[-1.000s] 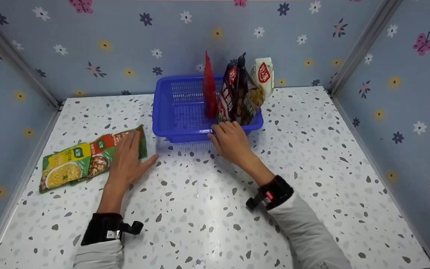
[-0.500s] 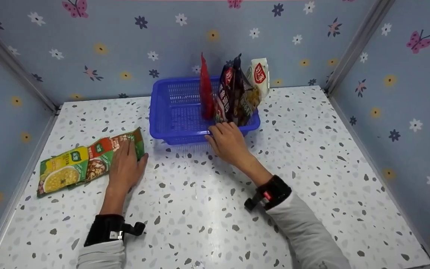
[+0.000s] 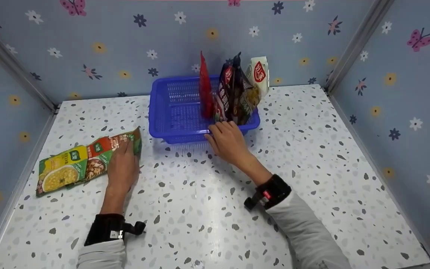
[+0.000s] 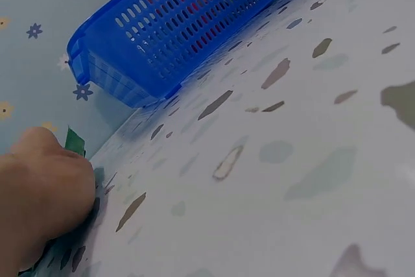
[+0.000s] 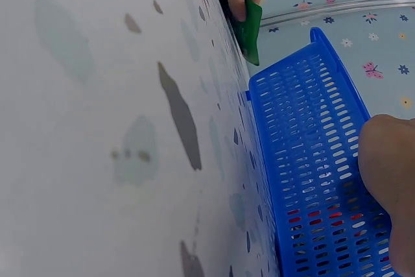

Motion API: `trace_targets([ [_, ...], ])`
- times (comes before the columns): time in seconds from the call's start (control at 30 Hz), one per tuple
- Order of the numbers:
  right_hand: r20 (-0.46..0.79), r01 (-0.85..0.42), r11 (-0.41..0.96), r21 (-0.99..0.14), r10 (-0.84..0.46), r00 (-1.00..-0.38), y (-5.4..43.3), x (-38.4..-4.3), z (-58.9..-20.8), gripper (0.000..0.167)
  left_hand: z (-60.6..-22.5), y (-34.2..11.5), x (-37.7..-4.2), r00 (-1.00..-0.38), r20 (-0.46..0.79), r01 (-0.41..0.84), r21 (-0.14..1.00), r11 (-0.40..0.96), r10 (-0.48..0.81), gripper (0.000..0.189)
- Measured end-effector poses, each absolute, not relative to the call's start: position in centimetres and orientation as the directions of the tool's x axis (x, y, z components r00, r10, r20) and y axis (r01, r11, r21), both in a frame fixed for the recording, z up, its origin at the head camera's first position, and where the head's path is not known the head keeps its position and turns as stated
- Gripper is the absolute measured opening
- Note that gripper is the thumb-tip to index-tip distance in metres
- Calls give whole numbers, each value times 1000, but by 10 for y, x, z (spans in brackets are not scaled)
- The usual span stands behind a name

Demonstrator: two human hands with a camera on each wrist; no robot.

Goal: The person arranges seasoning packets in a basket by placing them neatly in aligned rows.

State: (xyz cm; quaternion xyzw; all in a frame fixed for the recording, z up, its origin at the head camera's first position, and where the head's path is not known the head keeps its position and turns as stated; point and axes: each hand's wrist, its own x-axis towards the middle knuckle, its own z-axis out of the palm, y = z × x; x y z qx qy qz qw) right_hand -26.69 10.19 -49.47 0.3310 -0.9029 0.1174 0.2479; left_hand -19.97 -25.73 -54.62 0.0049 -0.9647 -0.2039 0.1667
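Observation:
Two printed food packets overlap on the table at the left: a yellow and green packet (image 3: 62, 170) and a red and green packet (image 3: 101, 149). My left hand (image 3: 122, 164) grips the right part of the red and green packet, its fingers bent over the top and the thumb mostly hidden in the head view. In the right wrist view, the packet's green end (image 5: 248, 36) sticks out beneath that hand. A blue plastic basket (image 3: 159, 129) stands at the back. My right hand (image 3: 230, 144) holds its front rim, fingers curled over the edge.
Upright in the basket stand a red packet (image 3: 206, 93), dark packets (image 3: 233, 93) and a white packet (image 3: 259, 76), which leans past the right side. Flowered wall panels (image 3: 106, 56) enclose the speckled table (image 3: 200, 224) at the back and sides.
My left hand's thumb has drawn in and its fingers have bent onto the red and green packet. The right hand stays on the basket rim. The head view has shifted slightly.

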Motion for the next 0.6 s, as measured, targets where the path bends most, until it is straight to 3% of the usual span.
trace_targets([
  [0.2,542,-660,750,-40,-539,-645,102,-268,-495,39,-539,-253,-199,-903,375,19,519,855,-208,45],
  [0.6,496,-651,756,-64,-542,-679,102,-267,-494,42,-510,-238,-197,-733,528,45,667,744,-428,35],
])
